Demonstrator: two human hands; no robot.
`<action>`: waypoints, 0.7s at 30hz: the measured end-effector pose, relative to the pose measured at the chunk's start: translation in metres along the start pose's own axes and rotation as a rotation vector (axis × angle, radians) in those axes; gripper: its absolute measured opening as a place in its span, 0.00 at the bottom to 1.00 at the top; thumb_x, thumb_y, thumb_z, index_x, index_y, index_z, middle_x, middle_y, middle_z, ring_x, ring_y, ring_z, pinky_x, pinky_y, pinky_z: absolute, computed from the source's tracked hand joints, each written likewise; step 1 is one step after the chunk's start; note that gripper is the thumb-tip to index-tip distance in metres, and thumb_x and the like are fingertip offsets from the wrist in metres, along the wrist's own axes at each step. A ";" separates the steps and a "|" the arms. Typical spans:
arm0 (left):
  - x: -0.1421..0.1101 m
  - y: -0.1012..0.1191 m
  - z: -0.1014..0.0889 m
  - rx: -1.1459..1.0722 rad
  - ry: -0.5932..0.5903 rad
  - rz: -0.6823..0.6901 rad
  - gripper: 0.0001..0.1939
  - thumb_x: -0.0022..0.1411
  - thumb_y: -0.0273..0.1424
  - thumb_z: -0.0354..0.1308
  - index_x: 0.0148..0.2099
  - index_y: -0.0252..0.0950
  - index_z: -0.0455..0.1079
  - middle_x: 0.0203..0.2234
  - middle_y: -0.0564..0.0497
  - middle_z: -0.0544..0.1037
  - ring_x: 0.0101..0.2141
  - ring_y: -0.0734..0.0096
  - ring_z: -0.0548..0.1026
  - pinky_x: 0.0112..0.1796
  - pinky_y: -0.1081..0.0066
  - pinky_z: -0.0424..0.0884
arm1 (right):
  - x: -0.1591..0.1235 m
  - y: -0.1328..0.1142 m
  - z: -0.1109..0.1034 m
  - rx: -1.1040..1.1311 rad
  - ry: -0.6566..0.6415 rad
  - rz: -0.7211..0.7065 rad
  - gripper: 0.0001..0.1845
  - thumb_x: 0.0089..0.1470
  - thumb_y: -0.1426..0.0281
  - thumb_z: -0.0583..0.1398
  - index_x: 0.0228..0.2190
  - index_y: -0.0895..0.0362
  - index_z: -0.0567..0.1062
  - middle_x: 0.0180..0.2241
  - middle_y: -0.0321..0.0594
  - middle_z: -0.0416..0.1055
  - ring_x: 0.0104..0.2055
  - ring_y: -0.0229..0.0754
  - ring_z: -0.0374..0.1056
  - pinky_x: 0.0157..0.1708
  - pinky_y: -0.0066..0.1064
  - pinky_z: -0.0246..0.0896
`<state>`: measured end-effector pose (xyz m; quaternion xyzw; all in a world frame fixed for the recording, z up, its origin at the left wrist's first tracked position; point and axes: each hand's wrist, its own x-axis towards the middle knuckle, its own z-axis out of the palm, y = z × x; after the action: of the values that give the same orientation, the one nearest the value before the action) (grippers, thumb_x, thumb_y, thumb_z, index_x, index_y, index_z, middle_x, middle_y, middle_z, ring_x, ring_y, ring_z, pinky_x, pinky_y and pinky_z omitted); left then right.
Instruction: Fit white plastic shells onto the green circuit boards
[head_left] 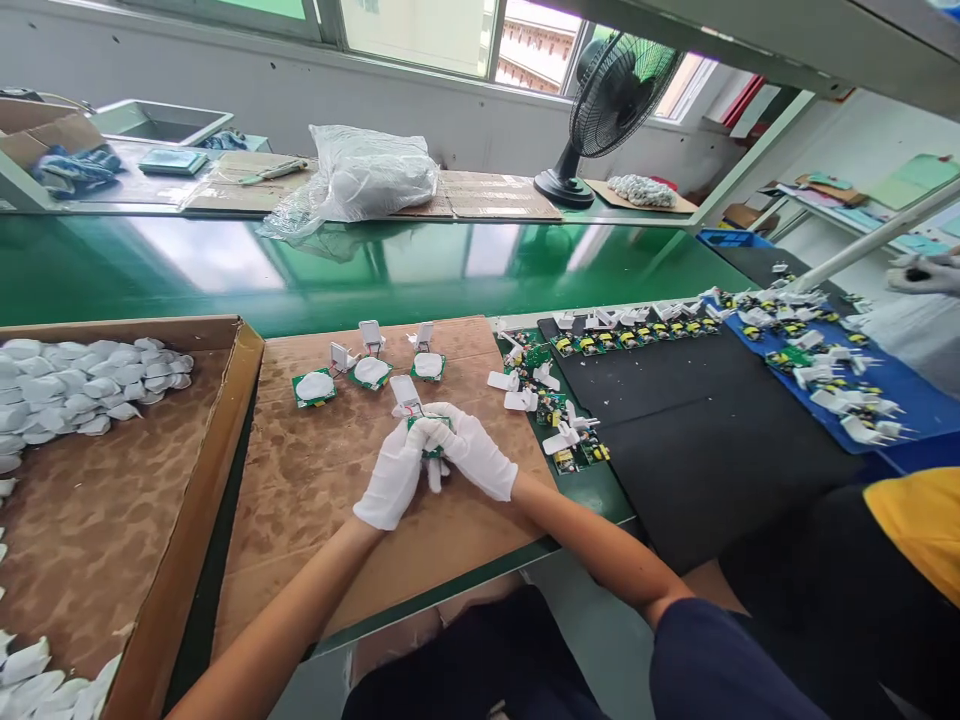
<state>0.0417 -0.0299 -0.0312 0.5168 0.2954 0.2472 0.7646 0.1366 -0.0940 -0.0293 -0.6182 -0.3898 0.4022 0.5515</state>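
Both my hands wear white gloves and meet over the cardboard sheet. My left hand [396,472] and my right hand [474,448] are closed around a green circuit board [433,453], thumbs together on top of it. A white plastic plug piece [406,394] is wired to that board and sticks up beyond my fingers. Most of the board is hidden by the gloves. Just beyond stand three similar boards, each covered by a white pad: a left one [314,387], a middle one [372,373] and a right one [428,366].
A cardboard tray [199,490] with many white pads [75,385] lies left. Boards with white plugs [555,420] cluster right, beside a black mat [697,420] and a blue mat [900,385]. A fan [622,95] and plastic bag [375,175] stand behind. Another person's gloved hand [926,273] shows far right.
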 end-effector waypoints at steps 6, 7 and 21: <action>-0.006 -0.004 0.005 -0.084 -0.012 0.029 0.17 0.56 0.44 0.53 0.39 0.34 0.65 0.21 0.55 0.71 0.18 0.76 0.70 0.18 0.75 0.65 | -0.006 0.002 0.008 0.068 0.076 -0.039 0.24 0.58 0.55 0.48 0.47 0.58 0.68 0.25 0.34 0.67 0.13 0.27 0.54 0.11 0.21 0.49; -0.006 -0.004 0.005 -0.094 0.001 0.027 0.17 0.55 0.44 0.54 0.39 0.34 0.66 0.21 0.55 0.72 0.18 0.75 0.70 0.19 0.75 0.65 | -0.007 0.001 0.008 0.099 0.062 -0.029 0.25 0.58 0.54 0.47 0.47 0.58 0.68 0.25 0.35 0.68 0.12 0.27 0.54 0.10 0.21 0.48; 0.002 -0.023 0.002 -0.330 0.128 -0.040 0.20 0.54 0.44 0.56 0.44 0.36 0.64 0.37 0.50 0.74 0.37 0.69 0.73 0.36 0.71 0.70 | 0.005 0.003 0.002 -0.179 0.002 -0.066 0.20 0.52 0.63 0.58 0.46 0.58 0.66 0.42 0.42 0.70 0.40 0.39 0.66 0.41 0.31 0.61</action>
<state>0.0464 -0.0381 -0.0527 0.3616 0.3094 0.3094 0.8233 0.1365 -0.0889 -0.0323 -0.6523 -0.4439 0.3465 0.5074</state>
